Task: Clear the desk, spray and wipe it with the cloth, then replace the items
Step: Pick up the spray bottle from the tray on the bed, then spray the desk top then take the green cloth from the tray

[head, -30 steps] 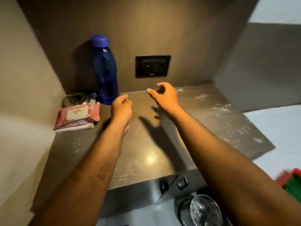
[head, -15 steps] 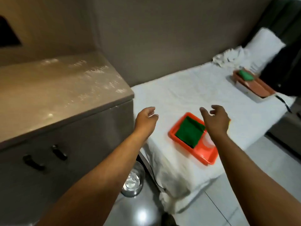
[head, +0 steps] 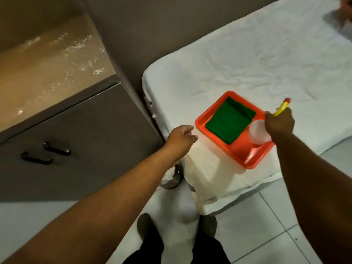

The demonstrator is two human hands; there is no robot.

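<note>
White bedding [head: 247,60] is bearing an orange tray [head: 238,151] right of centre; a spray bottle [head: 260,133] is being gripped by the right hand [head: 279,123], while the left hand [head: 180,139] is being held loosely curled, empty.

A bedroom: white-sheeted bed [head: 247,60] (tiled floor [head: 257,225]) beside a built-in desk [head: 47,69].

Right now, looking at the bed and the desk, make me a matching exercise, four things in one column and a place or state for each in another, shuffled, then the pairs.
Things:
1. green cloth
2. spray bottle
3. orange tray
4. left hand

Places or states:
A. at the corner of the white bed
B. gripped by the right hand
C. folded flat in the tray
D. holding nothing, beside the tray

Pairs: 1-C, 2-B, 3-A, 4-D
</note>
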